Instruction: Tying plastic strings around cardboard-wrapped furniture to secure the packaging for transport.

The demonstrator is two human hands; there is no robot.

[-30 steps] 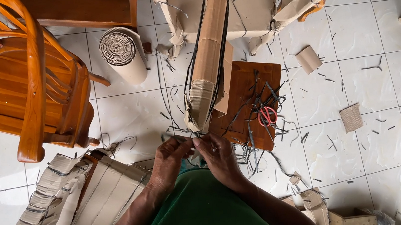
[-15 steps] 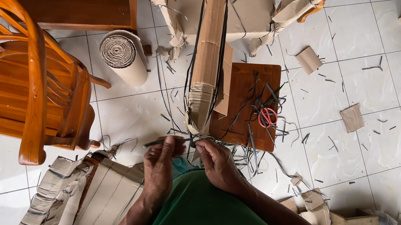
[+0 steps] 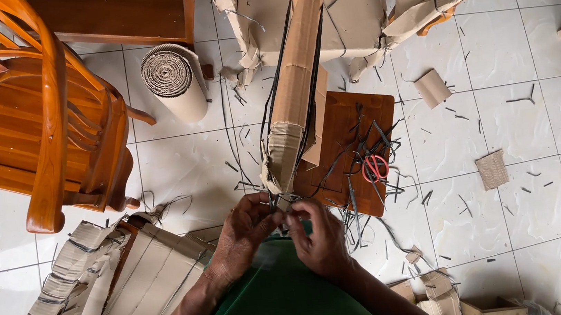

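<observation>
While pinching, both hands at cardboard-wrapped leg.

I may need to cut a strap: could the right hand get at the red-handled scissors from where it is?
Probably yes: the scissors lie uncovered on the wooden board, just beyond the right hand, with only loose black straps around them.

Fingertips blurred, chair cut off left

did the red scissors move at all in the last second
No. The red scissors lie in the same spot on the brown wooden board, among the black strap offcuts, as before. Only the hands shifted slightly at the end of the cardboard-wrapped piece.
</observation>
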